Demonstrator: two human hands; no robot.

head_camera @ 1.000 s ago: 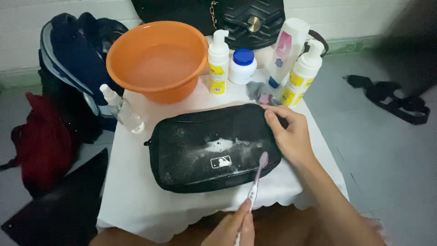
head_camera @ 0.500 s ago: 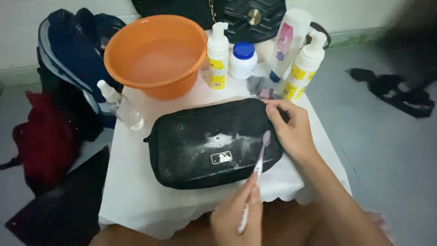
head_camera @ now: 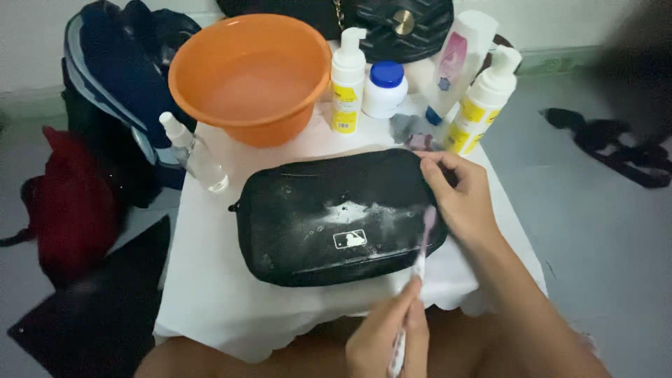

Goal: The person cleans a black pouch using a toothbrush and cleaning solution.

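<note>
We kept the black pouch (head_camera: 315,224) steady, our right hand (head_camera: 458,199) closed on its edge, while our left hand (head_camera: 388,336) gripped the toothbrush (head_camera: 420,262). Short, light strokes over the white foam (head_camera: 367,210) seemed best to us.

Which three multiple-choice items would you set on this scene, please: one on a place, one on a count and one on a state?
1. Where does the orange basin stand?
A. On the table, behind the black pouch
B. On the floor
C. On top of the pouch

2. How many white pump bottles with yellow labels are there?
A. One
B. Two
C. Four

3. What is the pouch's surface like?
A. Dry and clean
B. Smeared with white foam
C. Torn open

Answers:
1 A: the basin sits at the far side of the white cloth.
2 B: one bottle stands beside the basin, the other at the right.
3 B: foam streaks run across the pouch where the left hand holds the toothbrush.
</note>
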